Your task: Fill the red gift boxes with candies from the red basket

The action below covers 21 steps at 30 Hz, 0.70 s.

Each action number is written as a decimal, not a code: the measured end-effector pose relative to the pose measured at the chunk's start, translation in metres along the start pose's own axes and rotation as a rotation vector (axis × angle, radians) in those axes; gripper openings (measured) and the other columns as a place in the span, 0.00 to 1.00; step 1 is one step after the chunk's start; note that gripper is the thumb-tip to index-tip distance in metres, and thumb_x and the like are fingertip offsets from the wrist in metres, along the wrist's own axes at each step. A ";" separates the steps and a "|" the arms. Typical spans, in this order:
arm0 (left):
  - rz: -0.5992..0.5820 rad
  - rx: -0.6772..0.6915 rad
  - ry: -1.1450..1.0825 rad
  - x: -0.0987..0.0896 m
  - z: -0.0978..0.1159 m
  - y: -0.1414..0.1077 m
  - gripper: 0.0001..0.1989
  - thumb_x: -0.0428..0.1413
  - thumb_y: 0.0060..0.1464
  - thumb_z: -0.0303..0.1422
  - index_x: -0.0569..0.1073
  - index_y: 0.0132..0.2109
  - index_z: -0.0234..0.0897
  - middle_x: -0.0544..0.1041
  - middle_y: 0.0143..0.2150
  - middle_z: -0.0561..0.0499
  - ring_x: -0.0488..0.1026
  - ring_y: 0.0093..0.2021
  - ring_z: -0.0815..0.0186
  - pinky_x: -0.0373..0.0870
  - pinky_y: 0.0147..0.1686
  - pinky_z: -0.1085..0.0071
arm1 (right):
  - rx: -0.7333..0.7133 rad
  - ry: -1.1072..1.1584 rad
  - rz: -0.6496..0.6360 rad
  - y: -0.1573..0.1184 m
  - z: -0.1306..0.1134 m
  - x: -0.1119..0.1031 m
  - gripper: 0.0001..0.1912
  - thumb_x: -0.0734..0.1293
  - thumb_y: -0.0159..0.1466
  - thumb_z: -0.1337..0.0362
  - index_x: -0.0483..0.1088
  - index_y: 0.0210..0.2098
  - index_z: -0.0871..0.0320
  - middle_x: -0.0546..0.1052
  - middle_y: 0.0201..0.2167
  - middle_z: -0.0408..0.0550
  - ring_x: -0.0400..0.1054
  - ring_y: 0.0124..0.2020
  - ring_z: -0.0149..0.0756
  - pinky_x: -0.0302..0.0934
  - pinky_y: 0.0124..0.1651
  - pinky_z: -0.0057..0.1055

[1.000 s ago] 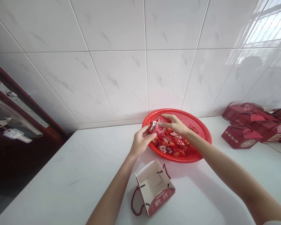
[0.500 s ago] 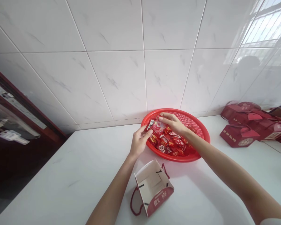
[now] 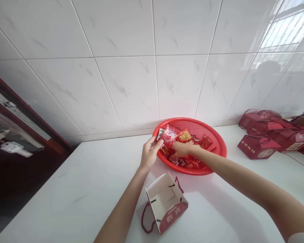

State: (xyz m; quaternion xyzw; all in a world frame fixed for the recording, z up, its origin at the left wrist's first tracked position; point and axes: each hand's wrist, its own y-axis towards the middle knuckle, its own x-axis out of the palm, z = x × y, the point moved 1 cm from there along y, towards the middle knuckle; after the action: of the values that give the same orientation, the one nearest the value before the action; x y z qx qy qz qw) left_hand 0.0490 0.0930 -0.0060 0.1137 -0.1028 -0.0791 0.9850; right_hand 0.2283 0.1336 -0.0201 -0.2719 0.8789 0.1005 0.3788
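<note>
My left hand (image 3: 149, 153) is closed at the left rim of a red plastic basket (image 3: 219, 135), pinching red wrapped candies (image 3: 169, 133), one with a clear, patterned front and one with a black-and-white label. Inside the basket, my right hand (image 3: 182, 150) reaches down among more wrapped candies (image 3: 192, 164). Its fingers look apart, with the tips partly hidden by the wrappers. In front of the basket stands an open paper gift box (image 3: 164, 202), pale inside and red outside, with a red cord handle (image 3: 145, 222) at its side.
Several closed dark-red gift boxes (image 3: 258, 145) are grouped on the white counter (image 3: 73, 189) at the right. White tiles (image 3: 126, 91) rise behind the basket. Beyond the counter's left edge is a dark-red door frame with keys (image 3: 15, 148) in its lock.
My right hand has left the candies by my left hand and gone lower into the basket. My left hand keeps hold of its candies. The open box has stayed put.
</note>
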 end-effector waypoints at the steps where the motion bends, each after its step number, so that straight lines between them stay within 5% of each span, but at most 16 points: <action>1: 0.000 0.000 0.001 0.000 0.000 0.000 0.25 0.68 0.48 0.47 0.80 0.48 0.36 0.83 0.45 0.46 0.79 0.50 0.54 0.75 0.54 0.57 | -0.005 -0.033 -0.012 0.001 -0.001 0.001 0.13 0.78 0.46 0.65 0.75 0.29 0.54 0.75 0.26 0.42 0.71 0.33 0.42 0.65 0.34 0.35; 9: 0.001 -0.001 -0.001 0.000 0.001 0.000 0.23 0.68 0.48 0.46 0.80 0.47 0.36 0.83 0.45 0.47 0.79 0.49 0.54 0.76 0.53 0.57 | 0.016 -0.253 -0.021 0.001 -0.010 -0.003 0.18 0.78 0.49 0.65 0.77 0.40 0.54 0.80 0.35 0.45 0.73 0.35 0.42 0.65 0.37 0.34; 13: 0.005 0.000 -0.006 0.000 0.001 0.000 0.23 0.68 0.48 0.47 0.80 0.47 0.36 0.83 0.45 0.46 0.78 0.50 0.54 0.76 0.53 0.57 | 0.090 -0.373 0.051 0.001 -0.010 -0.018 0.12 0.75 0.57 0.64 0.77 0.40 0.57 0.80 0.40 0.51 0.74 0.43 0.48 0.66 0.44 0.39; 21: 0.012 -0.004 -0.012 0.000 0.000 0.000 0.25 0.68 0.48 0.47 0.79 0.47 0.34 0.84 0.44 0.46 0.79 0.49 0.54 0.76 0.51 0.59 | 0.291 -0.480 0.027 -0.004 0.004 -0.050 0.13 0.68 0.69 0.56 0.74 0.46 0.59 0.77 0.46 0.49 0.73 0.44 0.39 0.70 0.48 0.41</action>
State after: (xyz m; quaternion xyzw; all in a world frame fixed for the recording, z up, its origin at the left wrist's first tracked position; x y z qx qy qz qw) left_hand 0.0487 0.0928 -0.0059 0.1108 -0.1092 -0.0742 0.9850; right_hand 0.2614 0.1517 0.0127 -0.1712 0.7727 0.0398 0.6100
